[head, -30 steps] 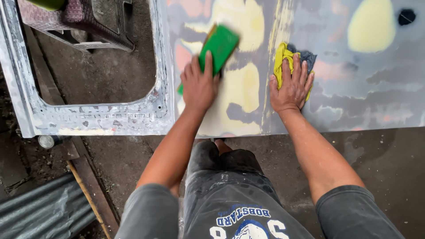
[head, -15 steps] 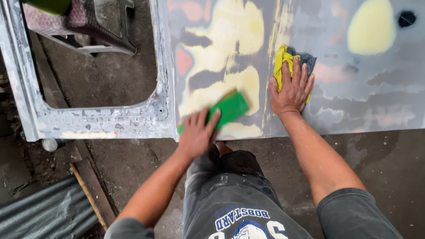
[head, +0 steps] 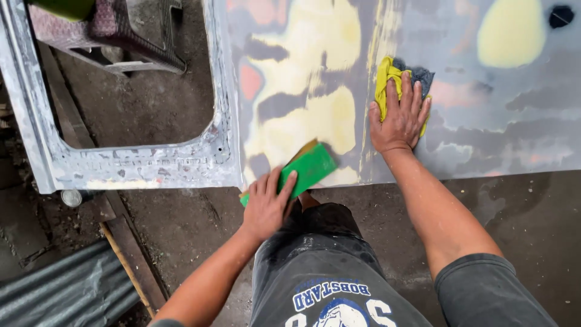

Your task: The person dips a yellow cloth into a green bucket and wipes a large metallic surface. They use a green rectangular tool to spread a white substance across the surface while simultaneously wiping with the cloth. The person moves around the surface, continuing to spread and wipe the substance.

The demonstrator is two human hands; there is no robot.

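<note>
Green rectangular sanding block [head: 305,169] is pressed by left hand [head: 267,206], fingers clamped on it, at lower edge of grey filler-patched metal door panel [head: 484,127]. Right hand [head: 400,115] is laid flat, fingers spread, on yellow-grey rag [head: 387,75].

Single head-worn view, looking steeply down from above the person's own lap and forearms, close over the near edge of a patchy primed car door panel [head: 484,139] lying flat, window opening [head: 139,91] at upper left, dirt floor [head: 193,230] below.
</note>
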